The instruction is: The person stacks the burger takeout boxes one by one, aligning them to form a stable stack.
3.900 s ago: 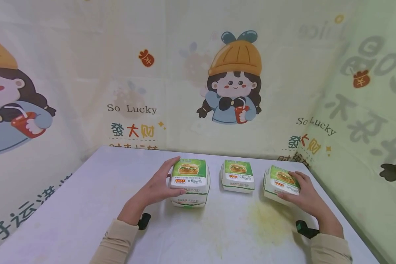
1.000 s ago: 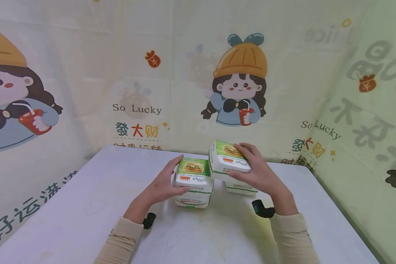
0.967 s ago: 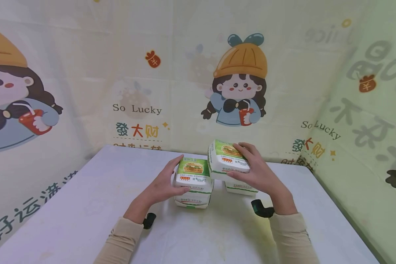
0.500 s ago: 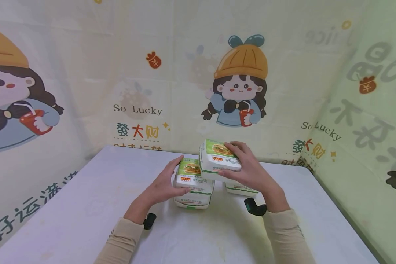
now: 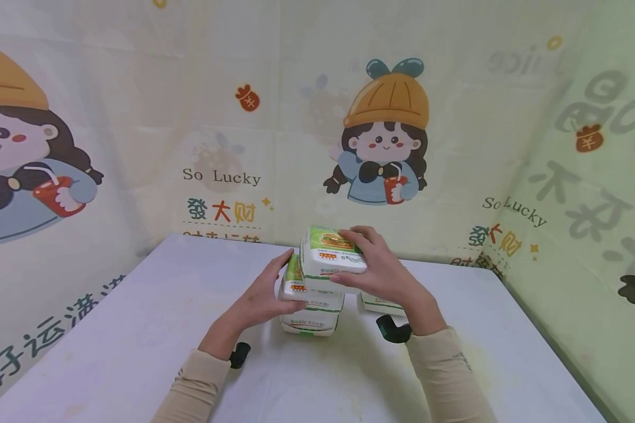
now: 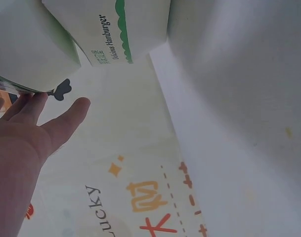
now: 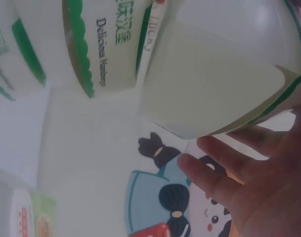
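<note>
My right hand [image 5: 381, 270] grips a white and green paper hamburger box [image 5: 320, 264], thumb at its front and fingers over its far side. That box is tilted and overlaps the top of a two-box stack in the head view. My left hand [image 5: 259, 296] holds the stack's upper hamburger box [image 5: 296, 292], its thumb along the front and its fingers at the far left. Beneath is the lower hamburger box [image 5: 309, 323], resting on the table. In the right wrist view the raised box [image 7: 209, 74] shows its plain underside, beside my fingers [image 7: 214, 180].
Another hamburger box [image 5: 381, 304] stands right of the stack, partly hidden behind my right hand. The white table [image 5: 153, 329] ends at a printed cloth backdrop [image 5: 291, 147], with a second cloth wall [image 5: 587, 205] on the right.
Earlier my right hand was at the rightmost box on the table. It has lifted that box and carried it left over the stack. My left hand has stayed at the stack.
</note>
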`<state>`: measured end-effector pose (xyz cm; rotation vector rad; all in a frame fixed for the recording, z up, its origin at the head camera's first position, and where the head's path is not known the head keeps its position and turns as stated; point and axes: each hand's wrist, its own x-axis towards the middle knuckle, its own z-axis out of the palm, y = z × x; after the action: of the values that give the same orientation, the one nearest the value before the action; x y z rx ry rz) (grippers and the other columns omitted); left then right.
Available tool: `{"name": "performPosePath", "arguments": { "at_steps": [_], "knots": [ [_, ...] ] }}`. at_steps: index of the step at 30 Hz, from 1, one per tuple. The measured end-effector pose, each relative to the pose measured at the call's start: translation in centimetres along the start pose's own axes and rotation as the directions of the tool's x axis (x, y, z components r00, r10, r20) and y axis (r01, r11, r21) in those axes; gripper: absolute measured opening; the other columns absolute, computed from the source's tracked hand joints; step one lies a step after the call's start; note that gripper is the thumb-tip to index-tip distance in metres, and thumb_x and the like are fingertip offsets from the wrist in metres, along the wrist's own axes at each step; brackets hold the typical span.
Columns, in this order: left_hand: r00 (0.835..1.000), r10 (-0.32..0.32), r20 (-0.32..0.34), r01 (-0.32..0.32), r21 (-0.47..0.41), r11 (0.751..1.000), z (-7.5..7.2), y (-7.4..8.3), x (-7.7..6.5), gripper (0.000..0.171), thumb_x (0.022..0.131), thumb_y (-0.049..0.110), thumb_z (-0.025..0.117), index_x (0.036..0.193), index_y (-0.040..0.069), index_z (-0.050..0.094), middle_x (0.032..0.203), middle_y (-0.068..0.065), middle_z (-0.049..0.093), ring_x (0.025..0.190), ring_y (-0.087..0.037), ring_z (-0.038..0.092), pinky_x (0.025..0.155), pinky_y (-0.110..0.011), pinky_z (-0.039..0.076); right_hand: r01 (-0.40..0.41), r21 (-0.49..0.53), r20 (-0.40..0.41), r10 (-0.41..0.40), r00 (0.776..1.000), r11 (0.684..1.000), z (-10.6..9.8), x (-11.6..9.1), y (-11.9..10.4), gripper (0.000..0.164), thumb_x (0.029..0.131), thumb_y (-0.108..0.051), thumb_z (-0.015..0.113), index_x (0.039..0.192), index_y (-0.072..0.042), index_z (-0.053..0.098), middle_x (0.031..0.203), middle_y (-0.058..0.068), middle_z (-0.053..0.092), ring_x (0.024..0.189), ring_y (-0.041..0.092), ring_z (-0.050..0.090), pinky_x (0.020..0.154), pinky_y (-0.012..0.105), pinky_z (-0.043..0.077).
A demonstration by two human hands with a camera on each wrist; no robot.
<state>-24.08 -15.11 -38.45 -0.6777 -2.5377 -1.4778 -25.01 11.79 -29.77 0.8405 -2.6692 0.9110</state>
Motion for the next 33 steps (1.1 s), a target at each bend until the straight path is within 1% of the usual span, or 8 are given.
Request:
{"name": "performPosePath", "arguments": {
  "at_steps": [8, 13, 18, 21, 23, 27, 30, 33],
  "knots": [
    [1.000, 0.006, 0.005, -0.005, -0.038, 0.999, -0.2, -0.1, 0.1, 0.109, 0.071, 0.034, 0.090, 0.155, 0.036, 0.020, 0.157, 0.011, 0.031, 0.148, -0.018, 0.027, 0.115, -0.062, 0.027, 0.007, -0.005, 0.009, -0.007, 1.000, 1.000, 0.8, 0.9, -1.3, 0.085, 0.076, -0.062, 0.076, 0.148, -0.034, 0.041, 0.151, 0.000, 0.033, 0.129, 0.025, 0.042, 0.095, 0.046, 0.051],
    [1.000, 0.009, 0.008, -0.009, -0.078, 0.997, -0.3, -0.2, 0.2, 0.109, 0.070, 0.035, 0.091, 0.153, 0.041, 0.020, 0.151, 0.015, 0.038, 0.142, -0.017, 0.034, 0.115, -0.063, 0.026, 0.003, -0.005, 0.016, -0.003, 1.000, 1.000, 1.5, 1.4, -1.8, 0.085, 0.075, -0.061, 0.077, 0.147, -0.035, 0.042, 0.148, -0.002, 0.034, 0.126, 0.023, 0.045, 0.093, 0.042, 0.052],
    [1.000, 0.012, 0.015, -0.010, -0.096, 0.995, -0.2, -0.3, 0.3, 0.110, 0.070, 0.034, 0.091, 0.151, 0.045, 0.018, 0.145, 0.017, 0.044, 0.137, -0.018, 0.039, 0.113, -0.065, 0.026, 0.023, -0.050, 0.009, -0.023, 1.000, 0.999, 2.2, 1.7, -1.8, 0.084, 0.075, -0.062, 0.077, 0.147, -0.036, 0.041, 0.150, -0.002, 0.032, 0.124, 0.024, 0.046, 0.090, 0.040, 0.054],
    [1.000, 0.021, 0.019, -0.019, -0.097, 0.995, -0.2, -0.3, 0.4, 0.109, 0.070, 0.033, 0.091, 0.151, 0.046, 0.018, 0.144, 0.017, 0.046, 0.135, -0.017, 0.040, 0.112, -0.064, 0.028, 0.033, -0.081, 0.011, -0.032, 0.999, 0.996, 2.2, 1.6, -1.8, 0.085, 0.076, -0.063, 0.075, 0.148, -0.037, 0.040, 0.155, 0.000, 0.030, 0.128, 0.027, 0.045, 0.092, 0.044, 0.054],
    [1.000, 0.022, 0.022, -0.020, -0.101, 0.995, -0.2, -0.4, 0.4, 0.109, 0.070, 0.033, 0.091, 0.151, 0.046, 0.019, 0.143, 0.017, 0.047, 0.134, -0.016, 0.041, 0.112, -0.062, 0.029, 0.030, -0.083, 0.020, -0.028, 0.999, 0.996, 2.1, 1.5, -1.8, 0.084, 0.077, -0.064, 0.073, 0.149, -0.037, 0.039, 0.158, 0.001, 0.027, 0.132, 0.029, 0.043, 0.094, 0.048, 0.053],
    [1.000, 0.006, 0.028, -0.003, -0.118, 0.993, -0.1, -0.6, 0.4, 0.110, 0.069, 0.032, 0.091, 0.150, 0.047, 0.018, 0.141, 0.016, 0.048, 0.132, -0.016, 0.043, 0.111, -0.059, 0.032, 0.013, -0.075, 0.045, -0.009, 0.999, 0.997, 1.7, 1.3, -1.8, 0.080, 0.081, -0.064, 0.068, 0.150, -0.037, 0.038, 0.163, 0.002, 0.022, 0.140, 0.033, 0.037, 0.100, 0.056, 0.048],
    [0.999, -0.008, 0.031, 0.012, -0.132, 0.991, -0.1, -0.6, 0.4, 0.112, 0.069, 0.032, 0.091, 0.151, 0.048, 0.016, 0.140, 0.016, 0.048, 0.131, -0.016, 0.044, 0.111, -0.058, 0.033, 0.003, -0.077, 0.060, 0.002, 0.998, 0.997, 1.5, 1.2, -1.7, 0.079, 0.082, -0.065, 0.066, 0.150, -0.038, 0.037, 0.163, 0.000, 0.021, 0.142, 0.033, 0.034, 0.103, 0.058, 0.046],
    [0.999, -0.006, 0.035, 0.011, -0.147, 0.989, -0.1, -0.6, 0.4, 0.113, 0.070, 0.031, 0.091, 0.151, 0.047, 0.014, 0.140, 0.015, 0.048, 0.131, -0.018, 0.044, 0.111, -0.059, 0.034, 0.002, -0.083, 0.064, 0.003, 0.998, 0.997, 1.5, 1.1, -1.6, 0.079, 0.082, -0.066, 0.065, 0.151, -0.039, 0.035, 0.164, 0.000, 0.019, 0.144, 0.032, 0.032, 0.104, 0.059, 0.045]
  ]
}}
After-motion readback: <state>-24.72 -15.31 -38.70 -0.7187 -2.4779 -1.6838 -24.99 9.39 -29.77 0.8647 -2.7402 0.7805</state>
